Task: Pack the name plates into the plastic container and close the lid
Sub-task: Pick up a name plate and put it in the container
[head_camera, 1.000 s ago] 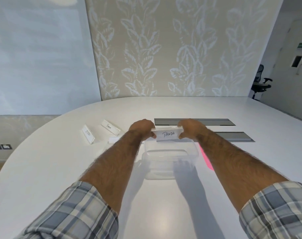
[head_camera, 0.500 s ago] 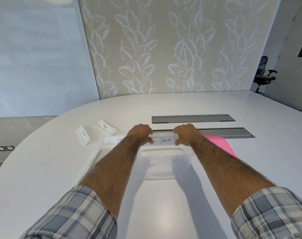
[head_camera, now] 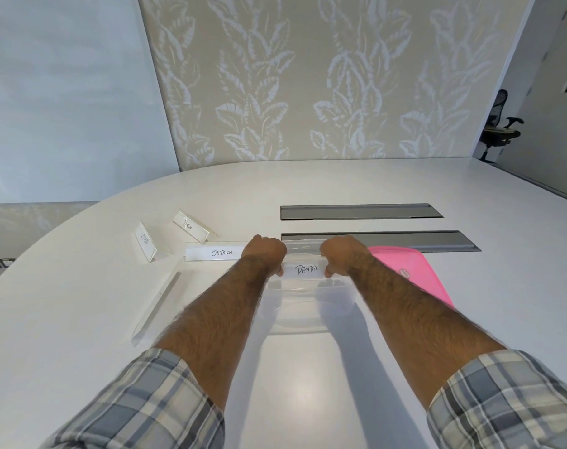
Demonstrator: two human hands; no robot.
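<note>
Left hand and right hand pinch the ends of the stiff, light, probably slippery PANDA plate over the container.

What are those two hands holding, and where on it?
The PANDA name plate, gripped at its two ends: left hand on one, right hand on the other, over the clear container.

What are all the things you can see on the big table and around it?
PANDA name plate: 1, clear, held over container
Container: 1, clear, table middle
OSTRICH name plate: 1, clear, left of hands
Other name plates: 3, clear, left side
Lid: 1, pink, right of container
Slots: 2, grey, in table
Chair: 1, black, far right
Left hand, right hand: gripping PANDA plate ends
</note>
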